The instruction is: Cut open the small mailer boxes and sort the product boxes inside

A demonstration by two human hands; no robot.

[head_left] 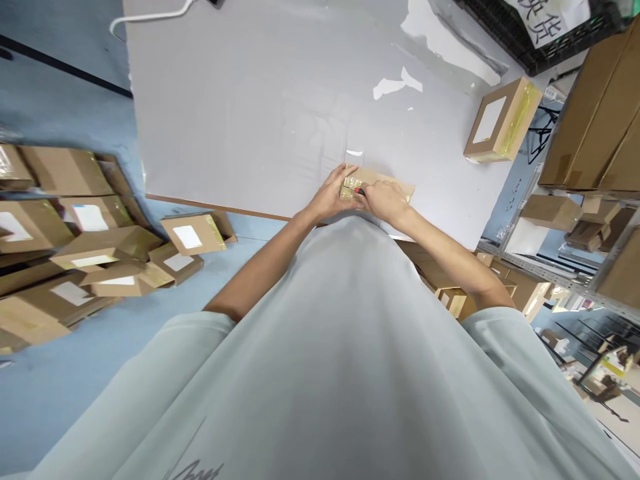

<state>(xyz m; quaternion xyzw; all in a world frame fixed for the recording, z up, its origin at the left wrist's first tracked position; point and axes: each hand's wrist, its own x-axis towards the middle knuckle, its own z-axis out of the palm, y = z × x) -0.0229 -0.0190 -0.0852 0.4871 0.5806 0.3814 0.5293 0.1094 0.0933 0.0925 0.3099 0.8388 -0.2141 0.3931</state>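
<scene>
A small brown cardboard box (400,185) with shiny yellowish tape on its left end lies at the front edge of the grey table (240,120), close to my shirt. My left hand (333,193) grips the left end of this box, fingers bent over its far corner. In my right hand (383,199) is a small red and black tool (359,191), held in closed fingers with its tip at the taped end. The far end of the tool is hidden inside the hand. My right hand covers the middle of the box.
A taped box (503,120) with a white label stands at the table's right edge, near a black crate (575,40). White scraps (399,85) lie on the table's far part. Many cardboard boxes (70,175) are piled on the floor at left; shelves (550,267) stand at right.
</scene>
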